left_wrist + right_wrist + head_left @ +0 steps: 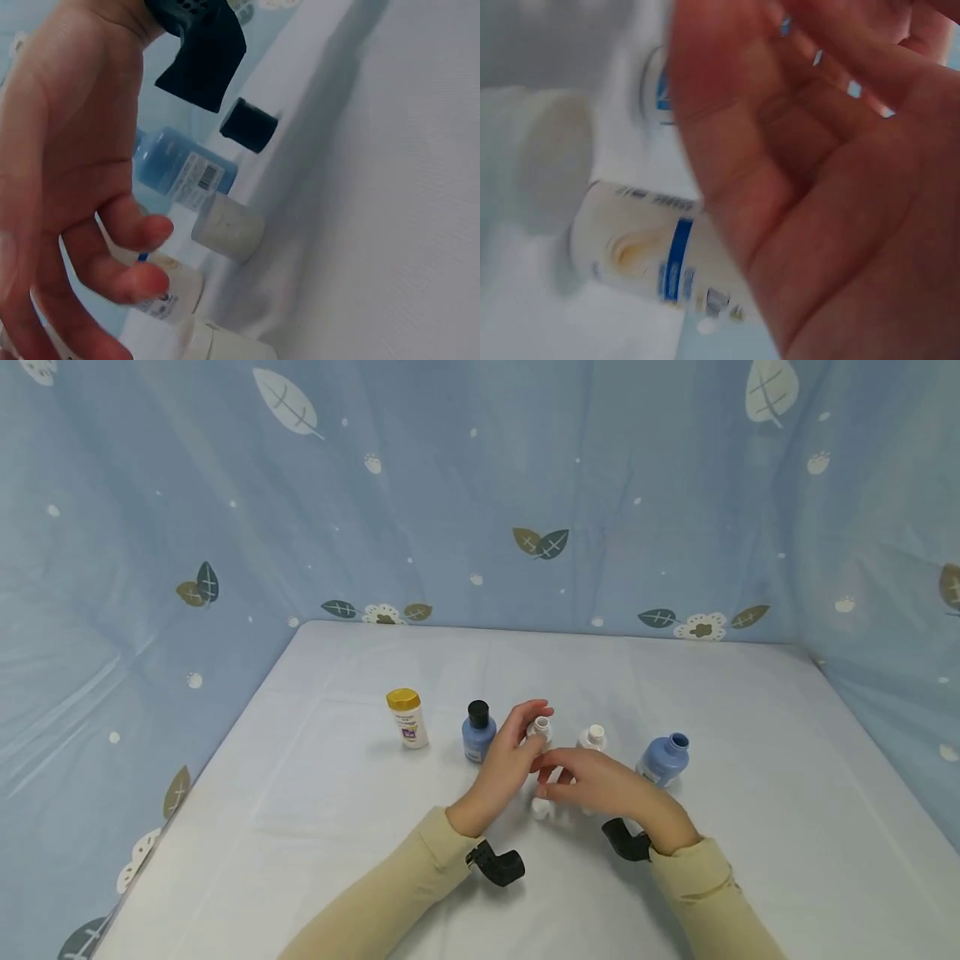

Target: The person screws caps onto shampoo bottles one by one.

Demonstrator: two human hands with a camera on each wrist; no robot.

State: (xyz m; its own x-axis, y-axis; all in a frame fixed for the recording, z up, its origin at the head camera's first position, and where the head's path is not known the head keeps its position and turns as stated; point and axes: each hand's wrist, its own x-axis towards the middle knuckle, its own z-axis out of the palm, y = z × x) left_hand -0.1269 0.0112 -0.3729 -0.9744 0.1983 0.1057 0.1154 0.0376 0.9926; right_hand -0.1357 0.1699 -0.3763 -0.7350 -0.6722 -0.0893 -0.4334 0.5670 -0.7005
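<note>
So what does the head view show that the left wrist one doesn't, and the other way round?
Only the head view shows the gold-capped bottle, the black-capped blue bottle and the beige sleeves. Only the left wrist view clearly shows a loose black cap on the table and a barcode on the uncapped blue bottle. Both share that uncapped bottle, at least one white bottle, a white cap and at least one hand.

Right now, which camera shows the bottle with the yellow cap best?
The head view: the bottle stands upright there, unblocked, with its label and yellow cap both visible. I can make it out in neither wrist view.
</note>
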